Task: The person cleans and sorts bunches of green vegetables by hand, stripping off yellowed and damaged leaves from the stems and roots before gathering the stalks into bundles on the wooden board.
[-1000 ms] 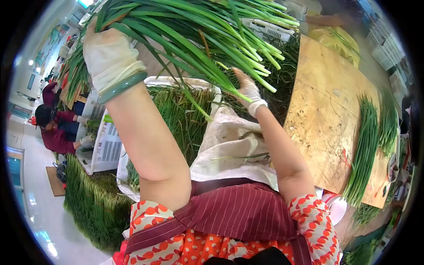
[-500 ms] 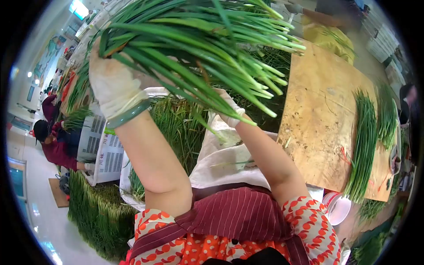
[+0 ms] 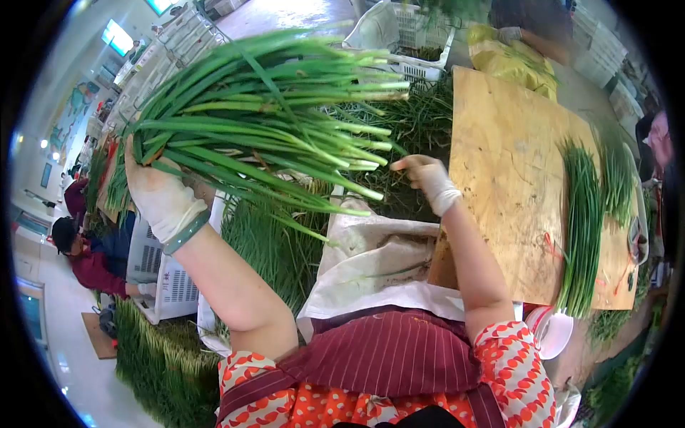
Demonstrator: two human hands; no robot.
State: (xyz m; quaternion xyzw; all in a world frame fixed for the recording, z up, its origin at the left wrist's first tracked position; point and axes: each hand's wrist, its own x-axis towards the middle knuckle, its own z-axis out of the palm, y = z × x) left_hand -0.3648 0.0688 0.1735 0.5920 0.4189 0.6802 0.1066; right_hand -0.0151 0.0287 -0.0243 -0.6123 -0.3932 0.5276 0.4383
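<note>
In my gloved left hand (image 3: 160, 196), closed around the leafy end, is a large bunch of garlic chives (image 3: 278, 125). It is raised in front of me, its pale cut ends pointing right and several leaves drooping below. My right hand (image 3: 432, 184), in a white glove with bare fingertips, is apart from the bunch, just right of the pale ends. Its fingers reach left, partly bent, and I make out nothing held in them. Below the bunch, more chives (image 3: 267, 246) stand in a white-lined container beside a white cloth (image 3: 371, 257).
On the right, a wooden board (image 3: 506, 185) carries tied chive bundles (image 3: 581, 228) and dirt. Loose greens (image 3: 421, 118) lie beyond my right hand. At left, a person in dark red (image 3: 107, 271) touches a white crate (image 3: 175, 285). A yellow sack (image 3: 510, 60) is at the back.
The bunch in my left hand has moved left and slightly down. My right hand has come out from beneath it and moved right, away from the chives.
</note>
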